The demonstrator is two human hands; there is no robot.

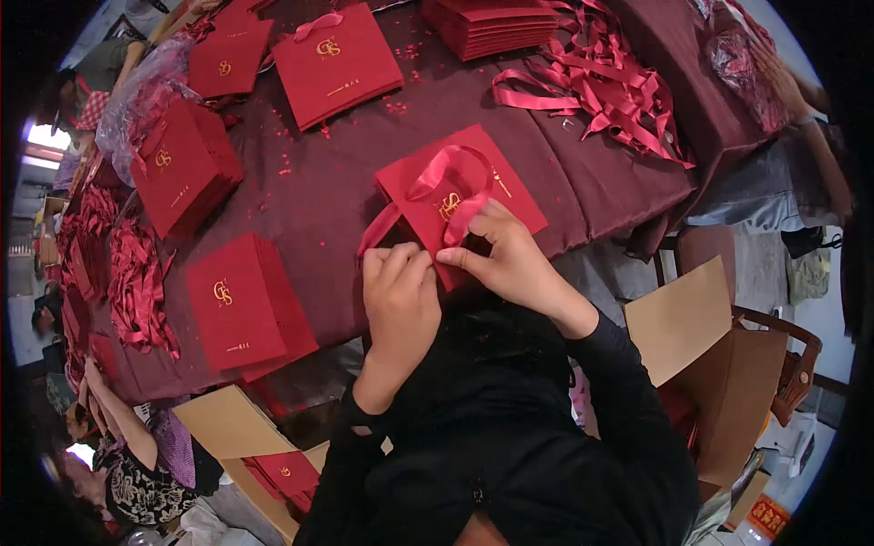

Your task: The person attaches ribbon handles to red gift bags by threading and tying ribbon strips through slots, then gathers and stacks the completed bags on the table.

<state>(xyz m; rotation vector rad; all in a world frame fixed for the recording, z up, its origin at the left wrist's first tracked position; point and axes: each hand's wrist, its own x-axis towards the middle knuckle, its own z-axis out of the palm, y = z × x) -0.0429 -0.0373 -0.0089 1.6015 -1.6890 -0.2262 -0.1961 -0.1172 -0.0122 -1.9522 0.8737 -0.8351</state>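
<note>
A red paper gift bag [523,196] with gold lettering lies at the table's edge before me. A shiny red ribbon [435,173] loops over its face, and one tail hangs past its left side. My right hand [510,259] pinches the ribbon between thumb and fingers near the bag's close edge. Curled fingers of my left hand [401,305] grip that same edge at its left corner, beside the ribbon tail. Their tips are partly hidden, so whether they also hold ribbon is unclear.
Stacks of red bags [341,68] stand about the dark red tablecloth [355,164]. Loose ribbons pile up at the upper right [619,91] and left [141,282]. Open cardboard boxes [742,391] flank me. Another person's arm [123,419] reaches in at left; others stand around the table.
</note>
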